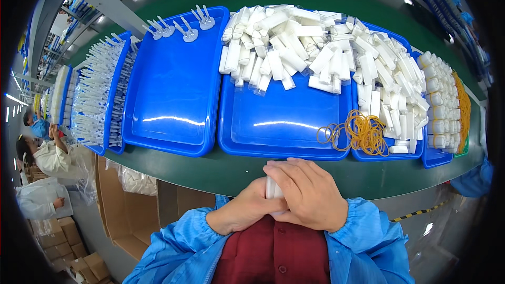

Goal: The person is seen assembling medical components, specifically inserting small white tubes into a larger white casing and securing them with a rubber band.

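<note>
Both hands close their fingers around a small white bundle [272, 186]; the right hand [310, 194] covers most of it, the left hand [244, 211] hiding the rest.

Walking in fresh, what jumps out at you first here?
The row of bright blue trays on the green bench, the middle one heaped with small white packets. A tangle of yellow rubber bands lies right of centre. Close in, the left hand and right hand clasp white packets together.

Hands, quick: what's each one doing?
Left hand: closed around the white plastic tubes.
Right hand: closed over the same tubes.
</note>
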The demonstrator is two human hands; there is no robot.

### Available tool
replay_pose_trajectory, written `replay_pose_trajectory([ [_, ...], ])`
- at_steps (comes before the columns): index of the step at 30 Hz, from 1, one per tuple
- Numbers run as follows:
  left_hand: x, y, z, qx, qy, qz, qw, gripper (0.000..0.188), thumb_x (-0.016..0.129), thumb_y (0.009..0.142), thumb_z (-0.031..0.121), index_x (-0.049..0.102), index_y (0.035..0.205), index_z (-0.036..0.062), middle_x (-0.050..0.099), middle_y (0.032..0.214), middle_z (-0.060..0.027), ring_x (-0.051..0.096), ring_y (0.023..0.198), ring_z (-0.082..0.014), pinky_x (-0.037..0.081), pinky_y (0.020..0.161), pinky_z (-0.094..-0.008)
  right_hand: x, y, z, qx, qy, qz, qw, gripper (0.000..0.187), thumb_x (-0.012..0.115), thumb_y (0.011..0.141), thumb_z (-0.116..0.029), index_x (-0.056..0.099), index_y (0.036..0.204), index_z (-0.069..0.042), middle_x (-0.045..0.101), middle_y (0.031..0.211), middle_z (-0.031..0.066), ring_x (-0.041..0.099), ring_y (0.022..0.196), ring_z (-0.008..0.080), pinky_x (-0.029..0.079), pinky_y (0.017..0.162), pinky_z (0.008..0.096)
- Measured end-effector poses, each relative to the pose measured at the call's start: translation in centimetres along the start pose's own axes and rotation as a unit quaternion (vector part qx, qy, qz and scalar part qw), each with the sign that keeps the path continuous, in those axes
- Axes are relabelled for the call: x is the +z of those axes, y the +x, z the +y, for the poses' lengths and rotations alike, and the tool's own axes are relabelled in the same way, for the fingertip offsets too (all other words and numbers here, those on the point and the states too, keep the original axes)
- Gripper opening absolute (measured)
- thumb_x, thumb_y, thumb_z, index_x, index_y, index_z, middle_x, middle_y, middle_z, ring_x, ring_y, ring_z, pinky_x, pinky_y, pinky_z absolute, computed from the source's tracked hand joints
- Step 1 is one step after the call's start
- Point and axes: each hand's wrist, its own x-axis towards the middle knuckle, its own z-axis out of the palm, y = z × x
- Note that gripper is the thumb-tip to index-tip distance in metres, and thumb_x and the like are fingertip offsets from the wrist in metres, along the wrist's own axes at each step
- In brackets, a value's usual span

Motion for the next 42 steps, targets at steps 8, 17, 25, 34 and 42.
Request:
replay_pose_trajectory([
  [8,-0.2,0.2,-0.9,0.037,0.081,0.059,0.994,0.022,0.073,0.092,0.017,0.064,0.105,0.0016,0.067,0.098,-0.0051,0.065,0.089,-0.0113,0.052,0.076,-0.0263,-2.8,0.8,1.5,0.015,0.083,-0.014,0.996,0.067,0.082,0.071,-0.026,0.059,0.13,-0.005,0.063,0.125,0.0101,0.056,0.123,0.0306,0.041,0.107,0.0461],
  [17,2.4,0.1,2.0,0.175,0.258,0.167,0.935,0.026,0.082,0.082,0.006,0.067,0.103,0.001,0.06,0.073,0.0023,0.054,0.066,-0.0032,0.043,0.061,-0.0214,-4.8,1.2,7.3,0.07,-0.332,0.04,0.94,0.011,0.071,0.071,-0.007,0.071,0.078,0.002,0.063,0.091,0.0112,0.059,0.103,0.0282,0.043,0.105,0.046],
  [25,1.6,0.2,1.4,0.197,0.29,0.187,0.918,0.017,0.08,0.085,0.006,0.064,0.089,0.0002,0.065,0.07,-0.0027,0.059,0.058,-0.0064,0.046,0.053,-0.0229,-3.9,1.2,7.4,0.064,-0.375,0.021,0.925,0.005,0.066,0.073,-0.005,0.066,0.076,-0.001,0.06,0.089,0.0116,0.059,0.101,0.0274,0.041,0.107,0.0478],
  [34,0.9,0.6,2.6,0.33,0.268,0.244,0.872,0.024,0.08,0.081,-0.001,0.057,0.085,0.0007,0.071,0.084,-0.0164,0.071,0.076,-0.0181,0.057,0.069,-0.0294,-5.5,2.9,6.5,0.066,-0.228,0.182,0.954,0.023,0.076,0.07,-0.001,0.061,0.087,-0.006,0.06,0.097,0.0091,0.06,0.101,0.0301,0.042,0.093,0.0448],
  [42,1.8,4.0,4.8,0.438,0.295,0.2,0.825,0.028,0.078,0.08,-0.009,0.054,0.09,0.0043,0.071,0.101,-0.0159,0.069,0.099,-0.0211,0.055,0.088,-0.0357,-4.2,3.2,2.5,0.032,-0.098,0.201,0.974,0.025,0.075,0.07,0.001,0.059,0.087,-0.008,0.061,0.096,0.0078,0.061,0.099,0.0289,0.041,0.088,0.0419],
])
